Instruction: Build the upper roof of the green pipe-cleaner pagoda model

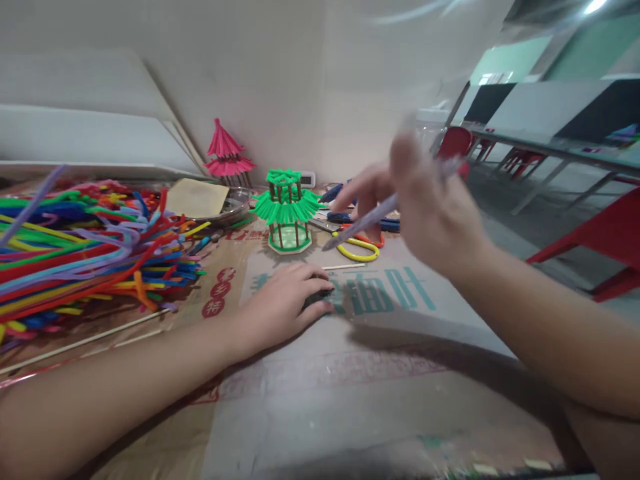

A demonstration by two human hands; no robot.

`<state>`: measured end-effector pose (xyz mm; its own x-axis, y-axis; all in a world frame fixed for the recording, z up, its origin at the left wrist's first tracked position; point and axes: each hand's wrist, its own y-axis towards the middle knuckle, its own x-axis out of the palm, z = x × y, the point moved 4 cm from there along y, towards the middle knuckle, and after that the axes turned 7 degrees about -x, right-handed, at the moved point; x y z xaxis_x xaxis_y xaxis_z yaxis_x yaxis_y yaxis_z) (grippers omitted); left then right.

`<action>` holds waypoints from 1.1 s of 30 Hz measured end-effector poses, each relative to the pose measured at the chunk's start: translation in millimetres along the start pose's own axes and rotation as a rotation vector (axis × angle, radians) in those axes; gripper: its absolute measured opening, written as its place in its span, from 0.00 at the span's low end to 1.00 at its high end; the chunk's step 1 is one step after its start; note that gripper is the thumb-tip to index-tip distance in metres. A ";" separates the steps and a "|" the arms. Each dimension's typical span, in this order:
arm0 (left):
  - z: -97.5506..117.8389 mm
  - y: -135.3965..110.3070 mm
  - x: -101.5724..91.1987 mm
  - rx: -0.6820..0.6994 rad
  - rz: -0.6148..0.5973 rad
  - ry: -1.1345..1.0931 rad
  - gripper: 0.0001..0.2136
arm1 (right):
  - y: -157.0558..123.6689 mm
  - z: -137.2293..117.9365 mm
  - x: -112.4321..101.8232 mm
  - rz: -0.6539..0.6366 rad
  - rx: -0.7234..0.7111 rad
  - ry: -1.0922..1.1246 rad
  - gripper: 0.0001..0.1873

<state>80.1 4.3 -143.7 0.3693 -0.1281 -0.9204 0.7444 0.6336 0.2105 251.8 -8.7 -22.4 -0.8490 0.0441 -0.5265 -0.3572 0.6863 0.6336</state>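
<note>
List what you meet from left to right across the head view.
Heap of coloured pipe cleaners → pink tiered model → green tiered model → right hand gripping a lilac stick → red chair at the right edge. The left hand, directly below the green model, is left out.

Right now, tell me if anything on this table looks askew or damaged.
Nothing looks damaged. The pipe cleaners sprawl in a loose heap on the left, ends sticking out; the green model stands upright.
</note>
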 end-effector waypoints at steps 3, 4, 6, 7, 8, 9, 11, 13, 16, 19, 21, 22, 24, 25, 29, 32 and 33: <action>1.5 -0.3 0.4 -0.012 0.002 0.088 0.16 | -35.9 9.8 17.8 -0.099 -0.202 -0.092 0.25; 1.4 -0.4 0.8 -0.020 0.005 0.117 0.17 | -47.7 18.3 24.6 -0.139 -0.220 -0.120 0.22; -0.3 -0.4 1.1 -0.042 0.011 0.169 0.19 | -66.7 39.9 34.4 -0.145 -0.178 -0.163 0.18; -1.9 -0.2 0.7 -0.055 0.016 0.195 0.20 | -73.4 50.4 37.3 -0.115 -0.145 -0.152 0.16; -3.8 0.2 -0.2 -0.065 0.022 0.220 0.21 | -78.3 60.3 39.5 -0.086 -0.089 -0.148 0.14; -5.9 0.8 -1.5 -0.069 0.027 0.248 0.20 | -81.7 68.8 41.2 -0.060 -0.019 -0.130 0.12; -10.7 2.2 -5.7 -0.066 0.044 0.302 0.18 | -85.6 79.4 44.5 -0.032 0.133 0.001 0.11; -16.1 3.9 -9.9 -0.062 0.056 0.338 0.16 | -88.7 80.7 50.1 -0.058 0.277 0.290 0.14; -22.6 5.4 -14.0 -0.060 0.080 0.321 0.14 | -95.4 67.8 59.0 -0.135 0.399 0.728 0.18; -24.9 5.2 -14.5 -0.059 0.106 0.284 0.12 | -102.4 49.2 64.0 -0.255 0.324 0.683 0.21; -25.3 4.7 -13.4 -0.074 0.108 0.296 0.12 | -107.1 39.6 69.2 -0.344 0.285 0.678 0.22; -25.3 4.4 -12.8 -0.082 0.103 0.308 0.12 | -109.0 37.1 71.7 -0.368 0.294 0.722 0.22; -24.6 3.5 -11.3 -0.092 0.086 0.326 0.12 | -109.4 37.0 70.8 -0.326 0.279 0.716 0.19; -23.7 2.8 -10.8 -0.094 0.080 0.323 0.13 | -107.7 38.0 67.0 -0.285 0.211 0.602 0.16; -13.2 -1.2 -9.2 -0.006 0.075 0.208 0.15 | -99.8 40.7 45.3 -0.161 -0.225 -0.092 0.07; -8.4 -2.5 -7.7 0.072 0.063 0.104 0.15 | -94.5 54.8 37.1 -0.126 -0.250 -0.263 0.08; -10.2 -1.9 -8.1 0.062 0.080 0.090 0.14 | -92.3 61.6 36.2 -0.110 -0.206 -0.288 0.09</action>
<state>70.0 11.9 -140.0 0.3795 -0.0089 -0.9251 0.7488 0.5903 0.3015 278.0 -25.7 -134.9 -0.6674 0.2014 -0.7170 -0.5356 0.5391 0.6500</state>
